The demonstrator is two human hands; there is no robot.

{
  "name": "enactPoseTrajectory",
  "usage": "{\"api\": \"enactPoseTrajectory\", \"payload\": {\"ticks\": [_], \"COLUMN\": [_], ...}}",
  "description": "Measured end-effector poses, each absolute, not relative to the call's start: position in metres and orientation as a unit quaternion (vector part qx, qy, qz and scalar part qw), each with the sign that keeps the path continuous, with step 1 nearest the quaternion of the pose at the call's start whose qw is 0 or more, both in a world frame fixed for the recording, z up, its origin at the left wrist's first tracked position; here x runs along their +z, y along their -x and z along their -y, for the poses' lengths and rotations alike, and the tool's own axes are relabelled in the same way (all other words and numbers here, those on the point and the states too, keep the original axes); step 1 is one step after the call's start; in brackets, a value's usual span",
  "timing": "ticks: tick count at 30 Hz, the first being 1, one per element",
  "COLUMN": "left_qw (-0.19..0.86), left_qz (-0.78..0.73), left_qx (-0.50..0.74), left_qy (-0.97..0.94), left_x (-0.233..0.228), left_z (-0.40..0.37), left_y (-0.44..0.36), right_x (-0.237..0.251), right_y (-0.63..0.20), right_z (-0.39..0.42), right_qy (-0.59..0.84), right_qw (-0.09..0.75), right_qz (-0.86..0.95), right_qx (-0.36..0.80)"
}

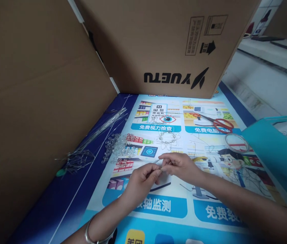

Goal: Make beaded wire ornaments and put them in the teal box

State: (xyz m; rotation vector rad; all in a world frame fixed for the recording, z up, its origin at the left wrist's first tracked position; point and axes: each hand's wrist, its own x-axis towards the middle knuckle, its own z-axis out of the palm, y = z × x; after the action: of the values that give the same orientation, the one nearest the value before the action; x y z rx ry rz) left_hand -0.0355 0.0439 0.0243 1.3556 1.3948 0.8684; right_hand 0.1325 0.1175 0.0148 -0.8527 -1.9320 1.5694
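My left hand [143,178] and my right hand [180,166] meet fingertip to fingertip just above the printed poster [163,206] on the table. Between the pinched fingers is something very small, likely a thin wire or a bead, too small to make out. A pile of clear beads [119,147] lies to the left of my hands. A finished beaded wire flower [167,139] rests just beyond them. A bundle of thin wires [95,139] lies at the far left. My left wrist carries a silver bangle.
Large cardboard boxes [158,44] wall off the back and the left side. Red-handled scissors [216,123] and a roll of clear tape [236,142] lie at the right. A teal box lid [272,149] stands at the right edge.
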Motion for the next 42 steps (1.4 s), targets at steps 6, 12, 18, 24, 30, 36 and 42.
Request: {"api": "enactPoseTrajectory", "payload": {"ticks": [6,12,18,24,30,36,42], "left_qw": [0.513,0.556,0.573,0.582,0.575,0.596,0.608], "left_qz": [-0.574,-0.560,-0.554,-0.549,-0.534,-0.521,-0.523], "left_qx": [0.371,0.395,0.402,0.400,0.424,0.440,0.431], "left_qy": [-0.519,-0.471,-0.451,-0.448,-0.452,-0.424,-0.413], "left_x": [0.022,0.018,0.016,0.017,0.022,0.025,0.022], "left_z": [-0.044,-0.046,-0.048,-0.047,-0.045,-0.045,-0.048], "left_y": [0.033,0.032,0.032,0.032,0.033,0.034,0.037], "right_x": [0.016,0.017,0.017,0.014,0.017,0.025,0.023], "right_y": [-0.134,-0.136,-0.137,-0.136,-0.136,-0.134,-0.133], "right_z": [-0.118,-0.122,-0.126,-0.124,-0.119,-0.116,-0.116], "right_qy": [0.311,0.294,0.267,0.278,0.289,0.263,0.235], "right_qw": [0.239,0.254,0.278,0.276,0.288,0.272,0.264], "right_qz": [0.710,0.763,0.805,0.818,0.823,0.834,0.832], "right_qx": [0.585,0.516,0.452,0.422,0.395,0.400,0.427]}}
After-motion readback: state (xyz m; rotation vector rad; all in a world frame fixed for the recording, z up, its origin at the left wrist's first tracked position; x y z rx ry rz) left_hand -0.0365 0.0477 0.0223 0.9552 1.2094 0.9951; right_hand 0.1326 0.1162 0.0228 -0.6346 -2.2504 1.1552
